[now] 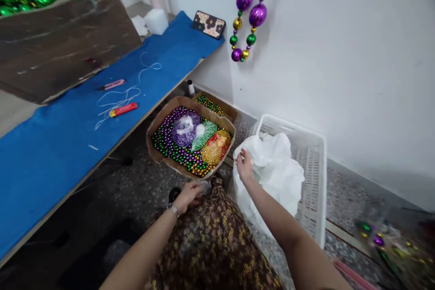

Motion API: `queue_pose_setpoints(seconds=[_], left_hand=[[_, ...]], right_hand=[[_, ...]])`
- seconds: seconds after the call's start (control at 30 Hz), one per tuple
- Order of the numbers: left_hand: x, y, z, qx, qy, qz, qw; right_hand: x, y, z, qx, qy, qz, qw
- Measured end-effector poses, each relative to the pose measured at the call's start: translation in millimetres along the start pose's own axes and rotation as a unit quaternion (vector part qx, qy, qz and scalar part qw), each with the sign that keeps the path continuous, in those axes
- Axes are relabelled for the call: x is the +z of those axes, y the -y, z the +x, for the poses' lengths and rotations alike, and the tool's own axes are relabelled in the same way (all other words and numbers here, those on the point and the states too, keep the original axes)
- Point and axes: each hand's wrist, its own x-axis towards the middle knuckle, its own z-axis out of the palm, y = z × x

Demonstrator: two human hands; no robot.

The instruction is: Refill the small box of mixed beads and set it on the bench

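Observation:
My left hand, with a band at the wrist, is over the patterned cloth on my lap. Its fingers are closed around what looks like a piece of clear plastic. My right hand is at the left rim of a white plastic sack, fingers curled on its edge. Just ahead of both hands stands an open cardboard box full of purple, green and gold bead strings. Clear bags of purple beads, green beads and gold beads lie on top.
The sack sits in a white plastic crate. On the left, a blue-covered table carries a pink cutter, a red cutter, white thread, a phone and a large bead box. A bead necklace hangs ahead.

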Motion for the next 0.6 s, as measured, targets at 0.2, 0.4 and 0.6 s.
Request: queue_pose_setpoints(seconds=[0.2, 0.4, 0.6], left_hand=[[22.4, -94, -5, 0.195, 0.101, 0.097, 0.971], [86.7, -264, 80, 0.477, -0.036, 0.312, 0.821], [110.0, -354, 198, 0.424, -0.141, 0.626, 0.639]], right_hand=[[-12, 53, 107, -0.05, -0.075, 0.009, 0.996], [28, 47, 245, -0.002, 0.013, -0.061, 0.998], [85, 7, 278, 0.011, 0.162, -0.06, 0.985]])
